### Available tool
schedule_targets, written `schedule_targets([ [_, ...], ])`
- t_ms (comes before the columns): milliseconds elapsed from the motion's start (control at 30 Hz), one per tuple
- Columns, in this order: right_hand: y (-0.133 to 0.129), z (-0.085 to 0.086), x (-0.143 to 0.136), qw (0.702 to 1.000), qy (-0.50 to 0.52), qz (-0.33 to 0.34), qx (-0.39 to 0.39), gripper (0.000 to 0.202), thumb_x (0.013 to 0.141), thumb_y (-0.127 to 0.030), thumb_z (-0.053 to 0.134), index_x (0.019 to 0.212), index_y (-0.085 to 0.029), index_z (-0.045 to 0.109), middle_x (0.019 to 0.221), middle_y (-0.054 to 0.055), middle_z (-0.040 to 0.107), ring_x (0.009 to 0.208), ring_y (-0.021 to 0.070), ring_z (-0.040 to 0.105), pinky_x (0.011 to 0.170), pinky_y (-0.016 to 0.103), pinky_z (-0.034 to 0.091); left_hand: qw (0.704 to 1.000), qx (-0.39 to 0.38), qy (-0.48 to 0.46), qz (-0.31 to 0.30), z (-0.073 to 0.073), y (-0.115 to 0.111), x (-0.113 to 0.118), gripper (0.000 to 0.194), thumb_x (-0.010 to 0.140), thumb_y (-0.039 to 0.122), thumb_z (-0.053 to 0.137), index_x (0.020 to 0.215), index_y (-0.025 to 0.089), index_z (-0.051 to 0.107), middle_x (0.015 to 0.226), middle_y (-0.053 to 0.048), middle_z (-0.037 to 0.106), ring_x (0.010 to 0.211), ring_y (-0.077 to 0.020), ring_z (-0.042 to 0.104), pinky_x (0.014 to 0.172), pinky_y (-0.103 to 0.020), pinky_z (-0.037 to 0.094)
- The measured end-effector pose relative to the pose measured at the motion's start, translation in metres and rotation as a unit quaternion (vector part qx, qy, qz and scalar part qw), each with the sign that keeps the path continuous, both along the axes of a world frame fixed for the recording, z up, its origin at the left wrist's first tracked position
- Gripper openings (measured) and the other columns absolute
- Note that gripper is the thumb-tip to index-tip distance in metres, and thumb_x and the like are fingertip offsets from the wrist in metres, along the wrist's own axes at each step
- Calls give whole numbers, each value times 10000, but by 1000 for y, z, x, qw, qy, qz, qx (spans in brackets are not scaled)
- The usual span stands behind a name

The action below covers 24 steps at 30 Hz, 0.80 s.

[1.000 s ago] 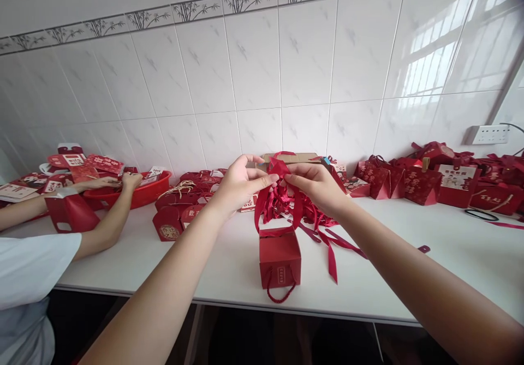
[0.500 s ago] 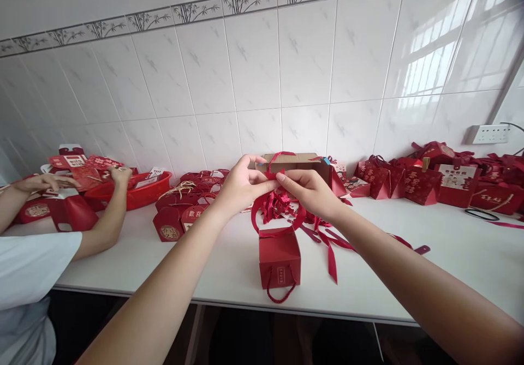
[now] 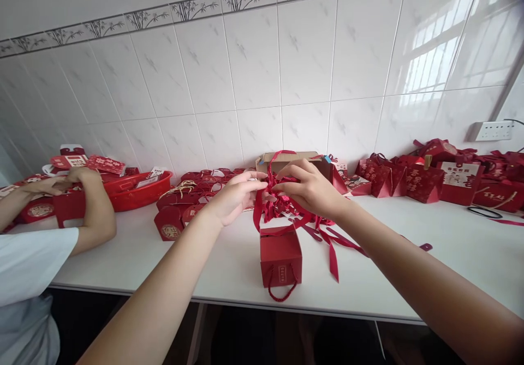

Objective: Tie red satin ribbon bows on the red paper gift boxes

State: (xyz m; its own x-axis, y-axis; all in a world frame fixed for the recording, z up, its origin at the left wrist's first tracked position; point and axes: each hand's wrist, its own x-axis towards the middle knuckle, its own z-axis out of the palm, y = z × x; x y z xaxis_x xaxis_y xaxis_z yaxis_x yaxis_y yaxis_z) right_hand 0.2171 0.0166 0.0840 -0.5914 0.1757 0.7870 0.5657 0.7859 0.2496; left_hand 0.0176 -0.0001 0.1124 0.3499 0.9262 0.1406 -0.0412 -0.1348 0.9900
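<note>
Both of my hands work close together on a red ribbon (image 3: 258,210) above the table. My left hand (image 3: 237,196) pinches it from the left, and my right hand (image 3: 309,187) grips it from the right with bent fingers. From the hands the ribbon hangs in a loop down to the back of a small red gift box (image 3: 281,258). That box stands near the table's front edge, its twisted cord handle drooping in front. Exactly how the ribbon crosses between my fingertips is hard to make out.
Behind my hands stands an open cardboard box (image 3: 290,159), with loose ribbons (image 3: 333,261) beside it. Several red boxes (image 3: 423,182) line the wall at right; others (image 3: 170,223) sit at left. A co-worker's arms (image 3: 96,207) work further left by a red basin (image 3: 139,193).
My right hand has turned over, its fingers now curling down onto the ribbon. My left hand has lowered slightly. The co-worker's hands have come together over a red box.
</note>
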Motion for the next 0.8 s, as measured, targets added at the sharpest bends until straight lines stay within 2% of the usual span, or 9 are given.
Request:
schedule_targets([
  [67, 0, -1, 1, 998, -27, -45, 44, 251, 915, -154, 474, 971, -262, 693, 1029, 77, 624, 1014, 235, 467, 797, 374, 401, 1000, -10, -7, 1, -1, 1, 0, 224, 746, 220, 678, 954, 171, 611, 852, -38, 659, 763, -158, 654, 715, -298, 483],
  [133, 0, -2, 1, 995, -40, -63, 71, 241, 911, -152, 489, 966, -264, 695, 1019, 70, 632, 1014, 231, 469, 806, 368, 387, 1000, -13, -17, 0, -2, 1, -1, 187, 756, 245, 678, 919, 175, 617, 823, -28, 656, 764, -157, 658, 718, -295, 487],
  [333, 1, -4, 2, 990, -46, -69, 111, 228, 930, -180, 475, 990, -268, 676, 1040, 58, 632, 1033, 211, 476, 843, 359, 341, 999, -19, -34, 12, -6, 4, 0, 135, 762, 235, 667, 863, 152, 633, 785, -37, 661, 733, -169, 660, 761, -341, 505],
  [500, 4, -6, 3, 986, -57, -94, 125, 221, 927, -177, 490, 991, -300, 662, 1106, 41, 616, 1087, 216, 456, 870, 385, 279, 998, -32, -60, -9, -7, 8, -2, 142, 783, 225, 630, 889, 138, 662, 895, -84, 693, 794, -179, 659, 744, -317, 520],
  [800, 7, -3, 6, 977, -113, -109, 145, 233, 923, -160, 490, 1005, -313, 646, 1077, 41, 613, 1030, 205, 473, 862, 379, 274, 994, -74, -77, 6, -8, 11, -3, 157, 754, 235, 657, 902, 181, 658, 847, -53, 693, 694, -170, 656, 678, -328, 535],
])
